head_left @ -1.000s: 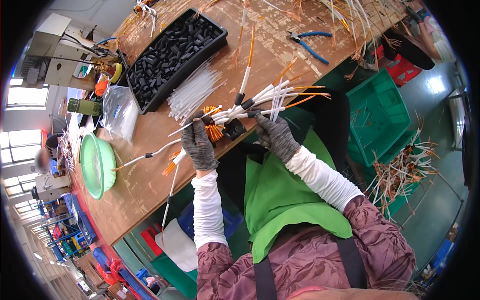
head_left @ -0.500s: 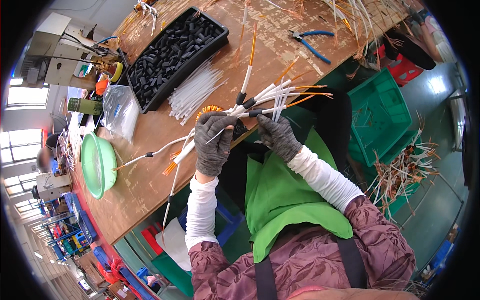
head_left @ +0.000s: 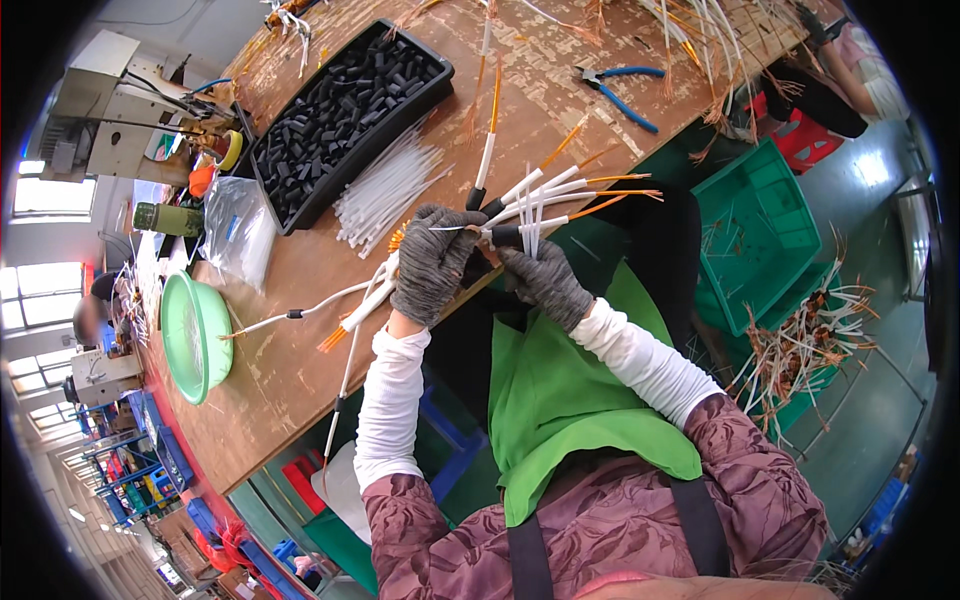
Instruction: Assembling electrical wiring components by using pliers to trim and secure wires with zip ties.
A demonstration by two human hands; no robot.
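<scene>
A bundle of white-sleeved wires [head_left: 548,192] with orange ends and black sleeves lies over the table's near edge. At its left, my gloved left hand [head_left: 435,265] is closed, with a thin white cable tie [head_left: 452,228] across its fingertips beside the wires. My gloved right hand [head_left: 547,283] is closed on several white cable ties [head_left: 530,215] that stand up from its fingers, just under a black sleeve [head_left: 507,235]. Both sets of fingertips nearly meet at the bundle. More white wire branches [head_left: 372,300] stretch leftward from beneath my left hand. What its palm holds is hidden.
Beyond my hands stands a black tray [head_left: 350,130] of short black sleeves, with loose cable ties [head_left: 385,195] beside it. Blue-handled cutters [head_left: 625,90] lie farther right. A green basin [head_left: 195,335] sits left; a green crate [head_left: 760,230] stands right, below the table.
My left hand has shifted slightly up, its cable tie now lying more level by the bundle. My right hand has moved slightly left. Another person's arm has appeared at the upper right.
</scene>
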